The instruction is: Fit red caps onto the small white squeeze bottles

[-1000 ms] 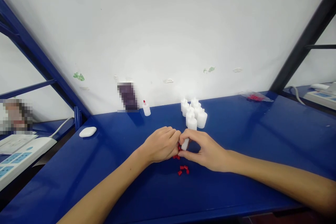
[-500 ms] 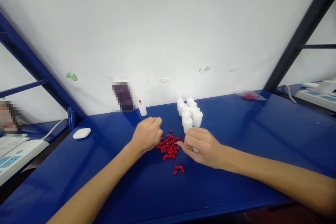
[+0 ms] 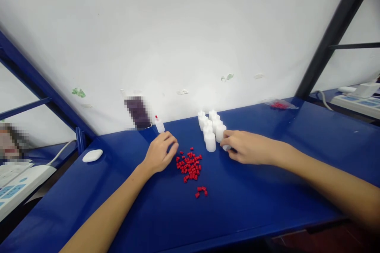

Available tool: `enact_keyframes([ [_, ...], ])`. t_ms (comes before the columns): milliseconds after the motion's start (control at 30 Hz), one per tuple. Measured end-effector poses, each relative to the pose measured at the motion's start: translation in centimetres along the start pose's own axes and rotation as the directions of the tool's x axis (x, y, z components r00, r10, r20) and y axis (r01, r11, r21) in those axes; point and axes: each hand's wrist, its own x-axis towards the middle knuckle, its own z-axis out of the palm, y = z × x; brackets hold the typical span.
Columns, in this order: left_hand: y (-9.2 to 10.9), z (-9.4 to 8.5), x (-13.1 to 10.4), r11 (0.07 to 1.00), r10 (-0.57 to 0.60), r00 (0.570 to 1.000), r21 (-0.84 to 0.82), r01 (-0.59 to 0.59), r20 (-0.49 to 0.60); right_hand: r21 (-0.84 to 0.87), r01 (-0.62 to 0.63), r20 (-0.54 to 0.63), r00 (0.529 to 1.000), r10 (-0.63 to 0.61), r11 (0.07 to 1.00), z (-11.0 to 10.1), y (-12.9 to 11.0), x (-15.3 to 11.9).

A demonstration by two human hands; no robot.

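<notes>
My right hand (image 3: 247,147) has its fingers closed around a small white plastic bottle (image 3: 226,148), mostly hidden by them, at the right front of the bottle group. Several more white bottles (image 3: 210,143) with nozzle tops stand close together in two rows just left of it. My left hand (image 3: 162,152) is open, palm down, thumb apart from loosely bent fingers, with nothing visible in it. To its right lies a loose pile of small red caps (image 3: 190,166). Behind that hand stands a single white bottle with a red cap (image 3: 159,125).
A few red caps (image 3: 202,191) lie apart, nearer the front of the blue table (image 3: 237,213). A white oval object (image 3: 92,155) sits at the left. At the back right is a clear bag with red pieces (image 3: 280,104). A dark pixelated object (image 3: 138,112) leans on the wall.
My right hand has shifted right and back with the bottle, to the right side of the group. My left hand has moved slightly left and its closed fingers have opened.
</notes>
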Motion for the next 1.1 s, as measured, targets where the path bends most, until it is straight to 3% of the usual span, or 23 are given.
enact_keyframes([
  [33,-0.5,0.2,0.0,0.996,-0.088,0.991,-0.007,0.088,-0.105,0.007,-0.003,-0.008,1.0,0.003,1.0,-0.2,0.0,-0.1],
  [100,-1.7,0.6,0.0,0.962,-0.264,0.917,-0.008,0.275,-0.3,0.018,0.013,-0.023,1.0,-0.013,1.0,-0.5,-0.1,-0.3],
  [167,-3.0,0.9,0.1,0.916,-0.382,0.848,-0.031,0.4,-0.368,0.016,0.032,-0.023,0.999,-0.032,0.999,-0.5,-0.1,-0.4],
  [233,-4.1,1.0,0.5,0.88,-0.458,0.817,-0.047,0.473,-0.352,0.012,0.029,-0.018,0.999,-0.029,1.0,-0.2,0.0,-0.4],
  [300,-5.3,1.1,1.1,0.877,-0.464,0.827,-0.036,0.479,-0.317,0.006,0.014,-0.016,1.0,-0.014,1.0,0.1,0.2,-0.2],
  [433,-7.5,1.5,2.8,0.926,-0.372,0.885,-0.051,0.373,-0.281,-0.103,-0.033,-0.031,0.999,0.03,0.994,-0.1,0.3,0.2],
  [500,-8.0,1.9,3.4,0.94,-0.342,0.899,-0.094,0.329,-0.274,-0.183,-0.051,-0.101,0.994,0.033,0.982,-0.6,-0.2,0.5],
  [567,-8.0,2.3,3.4,0.949,-0.313,0.904,-0.123,0.289,-0.29,-0.214,0.004,-0.223,0.973,-0.053,0.977,-0.6,-1.1,0.8],
  [633,-7.3,2.3,3.0,0.959,-0.278,0.912,-0.137,0.247,-0.303,-0.212,0.182,-0.358,0.9,-0.25,0.96,-0.1,-2.2,1.2],
  [700,-6.3,2.1,2.4,0.97,-0.231,0.929,-0.14,0.198,-0.288,-0.237,0.346,-0.443,0.793,-0.418,0.908,0.9,-3.1,1.6],
  [800,-4.5,1.6,1.3,0.985,-0.157,0.956,-0.112,0.133,-0.246,-0.247,0.427,-0.52,0.699,-0.491,0.87,2.3,-3.8,2.1],
  [967,-2.2,0.9,-0.7,0.99,-0.118,0.964,-0.104,0.095,-0.24,-0.212,0.412,-0.615,0.649,-0.449,0.886,2.3,-4.3,2.7],
  [1100,-0.7,0.3,-2.1,0.988,-0.118,0.956,-0.129,0.085,-0.27,-0.116,0.418,-0.642,0.66,-0.389,0.901,1.7,-5.4,3.3],
])
